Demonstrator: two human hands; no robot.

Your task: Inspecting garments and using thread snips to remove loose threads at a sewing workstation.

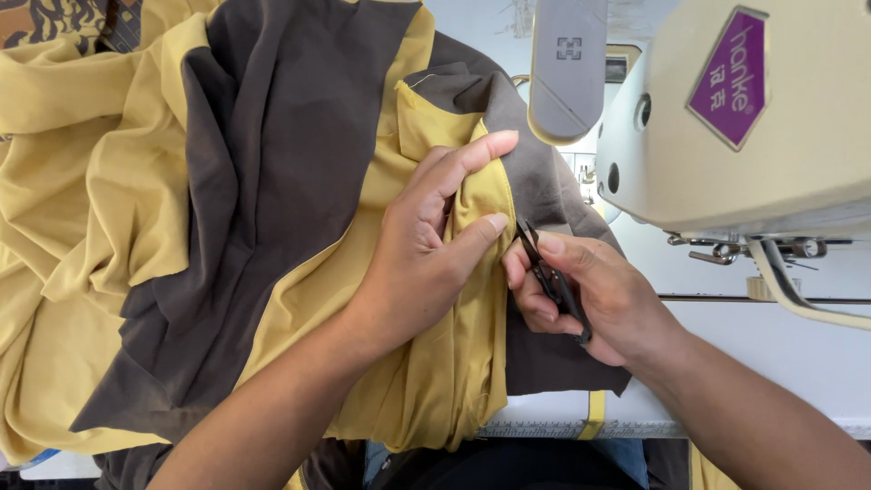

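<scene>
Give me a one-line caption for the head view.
Left hand pinches a mustard-and-brown garment while the right hand holds black thread snips at its edge, beside a sewing machine.

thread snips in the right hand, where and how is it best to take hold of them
Judging by their pose, the thread snips are best taken by the sprung rear end, coming from the right, as the right hand does now. The blades point up-left at the yellow fabric edge pinched by the left hand, so the tips should stay free while the handles lie in the palm.
</scene>
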